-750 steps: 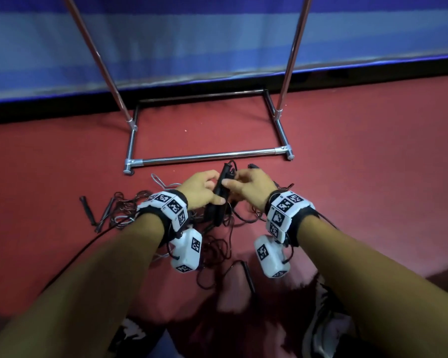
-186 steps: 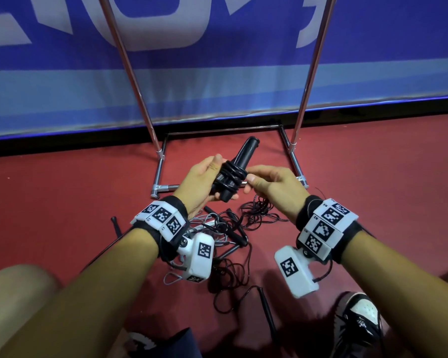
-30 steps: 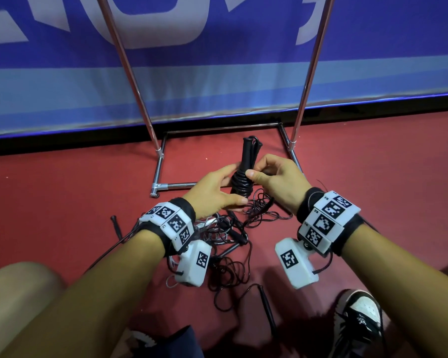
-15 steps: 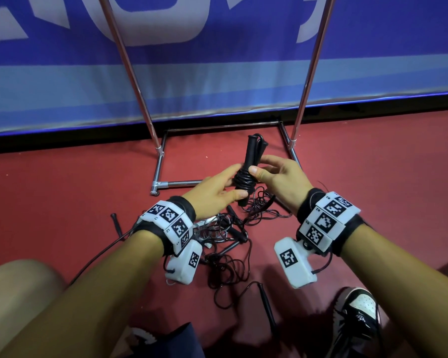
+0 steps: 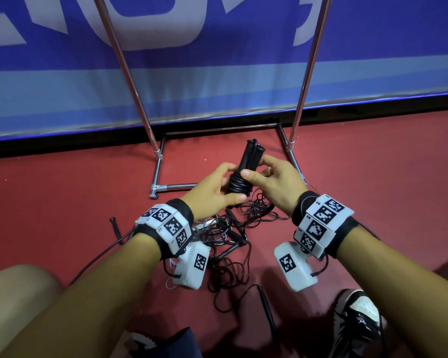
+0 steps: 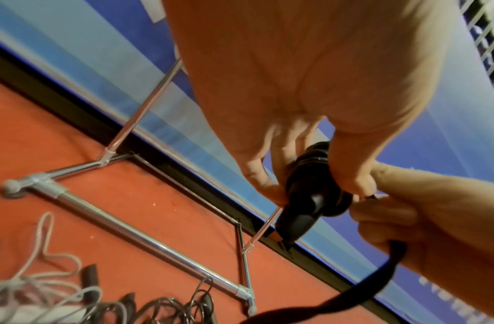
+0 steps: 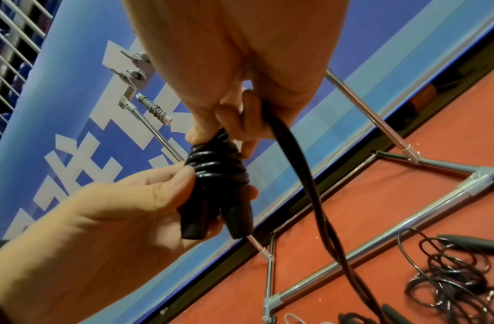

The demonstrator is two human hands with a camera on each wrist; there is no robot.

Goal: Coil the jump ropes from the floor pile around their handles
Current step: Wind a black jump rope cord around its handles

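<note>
A black jump rope has its two handles [image 5: 249, 158] held together and upright above the red floor, with several turns of cord [image 5: 237, 186] wound round their lower half. My left hand [image 5: 232, 182] grips the handles and coil from the left, thumb in front [image 7: 185, 175]. From the right, my right hand [image 5: 254, 167] pinches the top of the coil, and the free cord [image 7: 295, 157] runs through its fingers down to the floor. Below lies the tangled pile of ropes [image 5: 230, 241].
A chrome rack stands just behind my hands, with its base tube [image 5: 177, 187] on the floor and two uprights [image 5: 304, 81] rising before a blue banner. Loose handles [image 5: 267, 308] and a white cord [image 6: 46, 260] lie in the pile. My shoe [image 5: 357, 319] is at lower right.
Since the oldest frame the handles have come up off the pile and cord has been wound round them. In the last second both hands and the bundle barely shift.
</note>
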